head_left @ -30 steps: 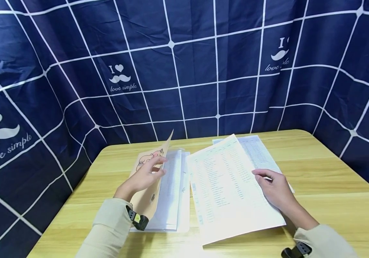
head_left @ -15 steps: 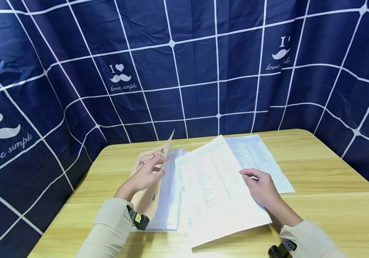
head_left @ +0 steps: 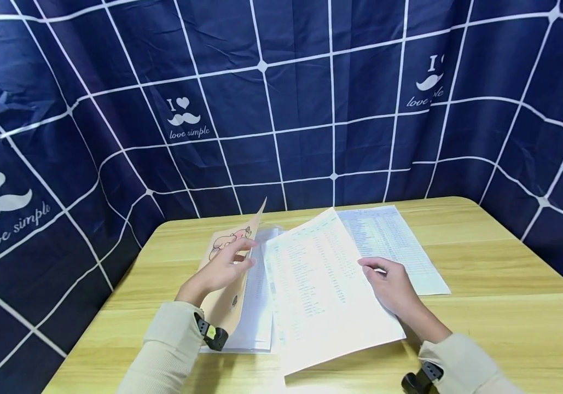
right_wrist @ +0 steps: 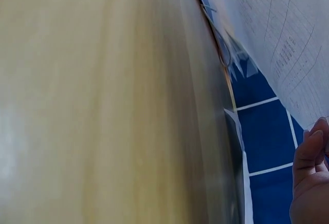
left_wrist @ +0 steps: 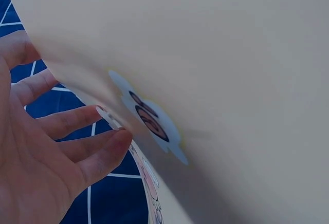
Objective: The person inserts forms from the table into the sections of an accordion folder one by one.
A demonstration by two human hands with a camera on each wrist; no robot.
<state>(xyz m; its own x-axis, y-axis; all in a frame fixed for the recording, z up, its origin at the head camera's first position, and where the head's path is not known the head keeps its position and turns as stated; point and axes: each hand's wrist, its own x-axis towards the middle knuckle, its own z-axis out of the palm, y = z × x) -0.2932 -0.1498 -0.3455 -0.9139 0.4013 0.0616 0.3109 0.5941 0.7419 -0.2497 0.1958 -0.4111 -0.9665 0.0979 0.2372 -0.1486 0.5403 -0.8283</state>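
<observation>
A folder [head_left: 222,306] with a peach cartoon-printed cover lies at left centre of the table, its cover raised and clear plastic sleeves [head_left: 259,328] showing inside. My left hand [head_left: 222,273] holds that cover by its free edge; in the left wrist view the fingers of this hand [left_wrist: 61,147] spread along the edge. My right hand [head_left: 392,282] pinches the right edge of a printed sheet [head_left: 315,306]. Tilted up from the table, this sheet overlaps the right part of the folder in the head view. The right wrist view catches the pinching fingertips [right_wrist: 316,142] at the sheet's border.
Another printed sheet [head_left: 389,241] lies flat on the wooden table [head_left: 498,284], behind and right of the held one. A dark blue curtain [head_left: 301,109] with white grid lines surrounds the table's back and sides. Each wrist wears a black camera [head_left: 214,336].
My right hand has carried the printed sheet leftward, over the right part of the folder, uncovering more of the sheet lying behind. My left hand and the raised cover have stayed in place.
</observation>
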